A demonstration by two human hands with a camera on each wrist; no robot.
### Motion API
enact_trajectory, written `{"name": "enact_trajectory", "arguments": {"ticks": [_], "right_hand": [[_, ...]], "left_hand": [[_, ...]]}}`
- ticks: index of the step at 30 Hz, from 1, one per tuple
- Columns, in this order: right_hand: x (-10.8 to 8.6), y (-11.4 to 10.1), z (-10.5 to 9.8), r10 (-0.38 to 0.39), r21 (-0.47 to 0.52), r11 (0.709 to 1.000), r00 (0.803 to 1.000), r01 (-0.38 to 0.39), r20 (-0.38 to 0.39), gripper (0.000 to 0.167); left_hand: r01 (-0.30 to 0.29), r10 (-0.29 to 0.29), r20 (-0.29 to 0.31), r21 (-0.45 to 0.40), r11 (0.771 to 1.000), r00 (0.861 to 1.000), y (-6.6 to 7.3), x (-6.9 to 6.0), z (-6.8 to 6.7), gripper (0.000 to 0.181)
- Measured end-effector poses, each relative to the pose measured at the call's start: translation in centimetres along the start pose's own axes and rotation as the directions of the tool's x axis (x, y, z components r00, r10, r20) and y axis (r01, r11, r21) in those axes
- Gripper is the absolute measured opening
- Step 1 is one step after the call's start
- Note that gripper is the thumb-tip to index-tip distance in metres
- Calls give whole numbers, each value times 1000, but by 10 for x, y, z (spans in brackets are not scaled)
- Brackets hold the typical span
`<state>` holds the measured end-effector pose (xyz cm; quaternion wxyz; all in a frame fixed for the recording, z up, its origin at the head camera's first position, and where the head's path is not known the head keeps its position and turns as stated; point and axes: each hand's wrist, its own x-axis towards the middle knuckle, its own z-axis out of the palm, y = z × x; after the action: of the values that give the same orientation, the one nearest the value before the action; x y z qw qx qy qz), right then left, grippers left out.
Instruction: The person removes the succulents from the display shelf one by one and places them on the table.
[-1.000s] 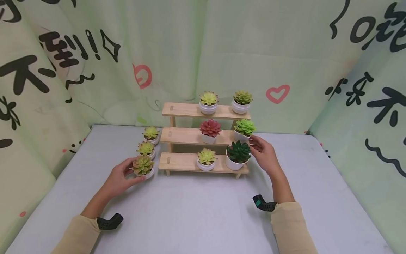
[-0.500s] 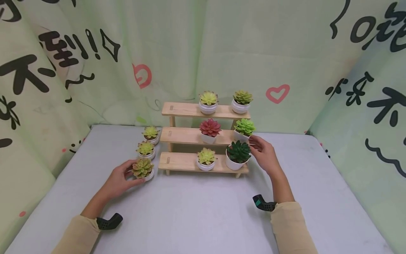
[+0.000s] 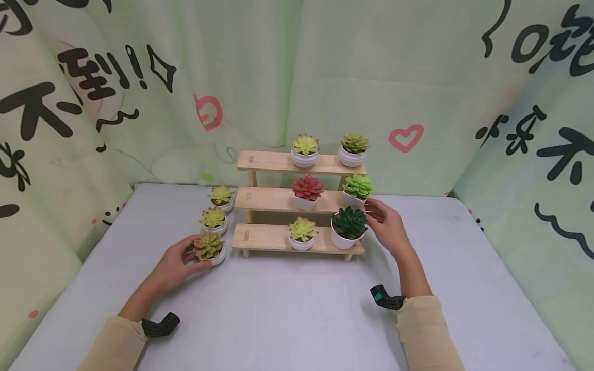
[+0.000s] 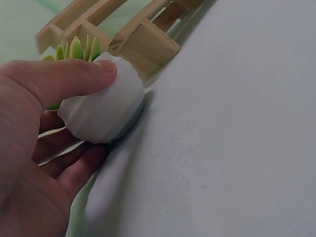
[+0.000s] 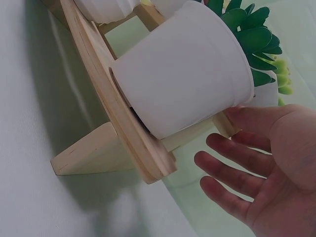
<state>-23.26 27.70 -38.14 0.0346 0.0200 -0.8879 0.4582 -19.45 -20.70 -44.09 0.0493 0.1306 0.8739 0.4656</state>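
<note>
My left hand (image 3: 175,266) grips the nearest potted succulent (image 3: 209,247) in the left column, whose leaves are yellow-green with reddish tips. In the left wrist view the thumb lies across its ribbed white pot (image 4: 106,106), and the other fingers are behind and under it. On the right, my right hand (image 3: 389,226) is beside the dark green succulent (image 3: 349,222) on the lowest shelf. Its thumb is at the rim of that smooth white pot (image 5: 182,74); whether it touches cannot be told. The other fingers are spread loosely and hold nothing.
A three-tier wooden stand (image 3: 264,237) bears several potted succulents on its right half, among them a red one (image 3: 307,188) and a bright green one (image 3: 357,186). Two more yellow-green succulents (image 3: 213,218) stand behind the gripped one on the white table (image 3: 297,309). Printed curtains surround the table.
The gripped succulent tilts slightly more upright than a second ago, and the left hand has shifted very little. The right hand and the plants on the stand stay put.
</note>
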Motion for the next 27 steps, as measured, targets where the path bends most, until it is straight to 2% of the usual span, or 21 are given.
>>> {"name": "enact_trajectory", "arguments": {"ticks": [8,13,27], "right_hand": [[-1,-1,-1,2,1,1000,1000,-2,1,47],[-1,0,0,9,3,1000,1000,-9,4,48],[-2,-2,-1,-10,-2,1000,1000,10,1,47]], "left_hand": [[-15,16,13,-24,1000,1000,1,0,-3,71],[-19,19,1,-27,999,1000,0,0,-4,76],[-110,107,-42,-69,992,993,1,0,-7,73]]}}
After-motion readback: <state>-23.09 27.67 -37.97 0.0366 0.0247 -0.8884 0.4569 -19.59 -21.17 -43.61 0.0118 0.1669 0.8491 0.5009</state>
